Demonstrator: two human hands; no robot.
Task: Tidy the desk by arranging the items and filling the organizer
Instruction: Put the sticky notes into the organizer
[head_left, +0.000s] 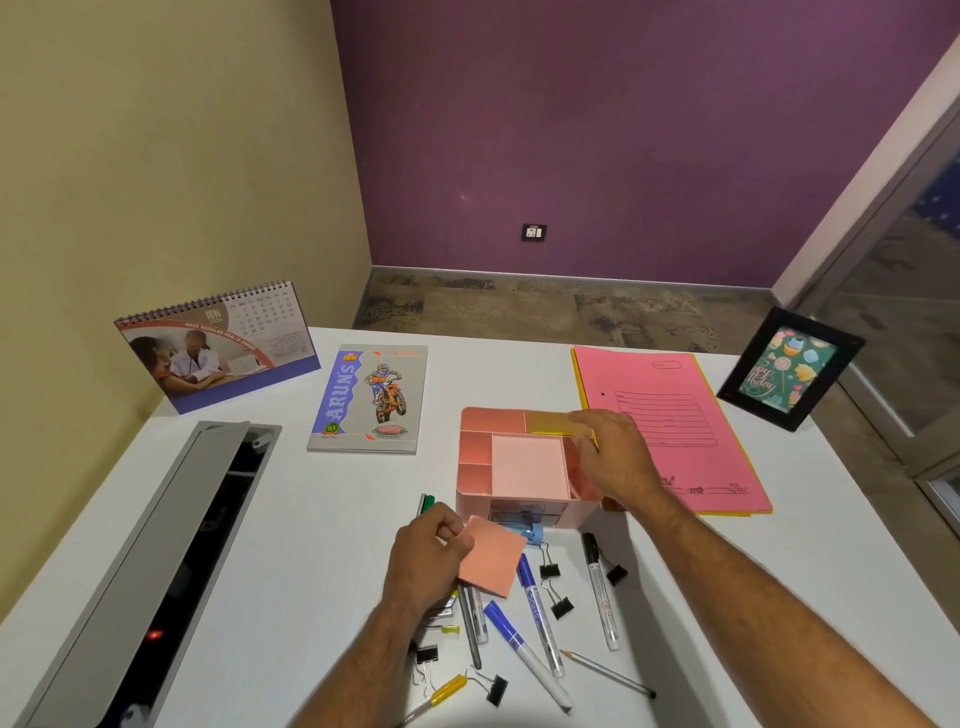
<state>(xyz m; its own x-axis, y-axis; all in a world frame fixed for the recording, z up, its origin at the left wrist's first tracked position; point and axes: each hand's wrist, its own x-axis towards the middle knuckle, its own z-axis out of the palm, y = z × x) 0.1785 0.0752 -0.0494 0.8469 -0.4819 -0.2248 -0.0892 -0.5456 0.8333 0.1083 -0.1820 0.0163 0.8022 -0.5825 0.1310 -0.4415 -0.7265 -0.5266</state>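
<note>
So the pink organizer (524, 462) sits about mid-desk, a bit toward the right edge, just left of the pink folder (670, 426). Right hand (615, 457) is over its right side, fingers curled onto a yellow sticky pad (553, 423) sitting in the back compartment, though how firm that hold is I can't tell. Left hand (431, 558) pinches an orange sticky pad (493, 556), just in front of the organizer. Markers (524, 644), binder clips (553, 587) and a pencil (608, 673) are scattered along the near edge. Notebook (371, 397) and calendar (218, 345) are by the far left corner, photo frame (792, 369) at the far right of the desk (311, 519).
</note>
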